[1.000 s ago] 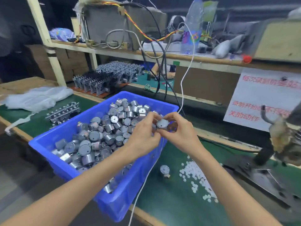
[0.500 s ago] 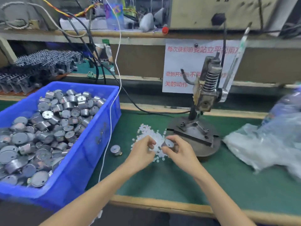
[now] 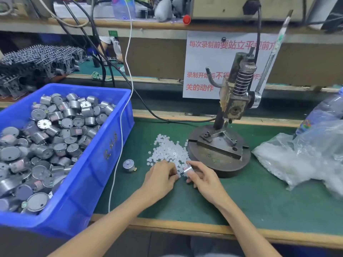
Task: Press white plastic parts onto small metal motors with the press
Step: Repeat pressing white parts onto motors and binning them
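At lower centre of the frame, on the green-matted counter [image 3: 241, 201]: right hand [image 3: 203, 178], fingers and thumb curled round one small silver cylindrical metal motor [image 3: 187, 170], held just in front of the press base. Left hand [image 3: 161, 175], just beside it, fingers bent down onto the near edge of a loose pile of small white plastic parts [image 3: 169, 153]; whether it pinches a part cannot be told. Centre right: hand-lever metal press [image 3: 235, 101] with coil spring, upright on a round dark base plate [image 3: 219, 164] that touches the pile's right side. Left of the pile: one separate silver motor with a white cap [image 3: 129, 166], standing alone on the counter. Left of frame: blue rectangular plastic bin [image 3: 104, 145], heaped with silver metal motors [image 3: 55, 130]. Right edge: crumpled clear plastic bag [image 3: 306, 158] with white contents. Behind the press: white paper sign with red characters [image 3: 204, 62].
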`<state>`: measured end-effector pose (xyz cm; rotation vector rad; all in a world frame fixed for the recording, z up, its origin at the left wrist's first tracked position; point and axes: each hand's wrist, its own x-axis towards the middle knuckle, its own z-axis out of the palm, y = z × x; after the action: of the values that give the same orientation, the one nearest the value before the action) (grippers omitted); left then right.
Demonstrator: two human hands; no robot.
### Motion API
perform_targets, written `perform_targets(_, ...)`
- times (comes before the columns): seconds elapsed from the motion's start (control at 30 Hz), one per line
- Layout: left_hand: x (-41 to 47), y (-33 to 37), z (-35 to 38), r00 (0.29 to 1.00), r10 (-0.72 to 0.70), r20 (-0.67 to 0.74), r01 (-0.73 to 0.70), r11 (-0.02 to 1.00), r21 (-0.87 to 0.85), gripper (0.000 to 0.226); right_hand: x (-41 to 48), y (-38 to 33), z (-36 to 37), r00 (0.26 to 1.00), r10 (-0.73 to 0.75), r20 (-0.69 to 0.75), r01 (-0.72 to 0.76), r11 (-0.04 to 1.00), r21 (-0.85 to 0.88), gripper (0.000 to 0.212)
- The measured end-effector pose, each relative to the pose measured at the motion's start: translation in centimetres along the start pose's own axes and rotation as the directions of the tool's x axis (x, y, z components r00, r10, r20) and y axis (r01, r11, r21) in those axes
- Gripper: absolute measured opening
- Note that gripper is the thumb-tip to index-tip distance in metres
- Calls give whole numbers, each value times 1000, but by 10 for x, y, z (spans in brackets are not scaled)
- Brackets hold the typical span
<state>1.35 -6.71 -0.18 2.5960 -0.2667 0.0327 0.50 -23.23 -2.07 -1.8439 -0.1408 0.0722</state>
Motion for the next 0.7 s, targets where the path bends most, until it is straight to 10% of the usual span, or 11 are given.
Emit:
perform_targets(0.3, -28, -3, 16, 959, 268, -94, -271, 962, -15, 13, -9, 8, 0, 997, -80, -9, 79, 997, -19, 11)
perform_targets(0.7, -29, -13, 23, 976, 162, -144, -197, 937, -287, 14, -16, 3, 4, 969, -244, 32, 245, 945, -215, 26)
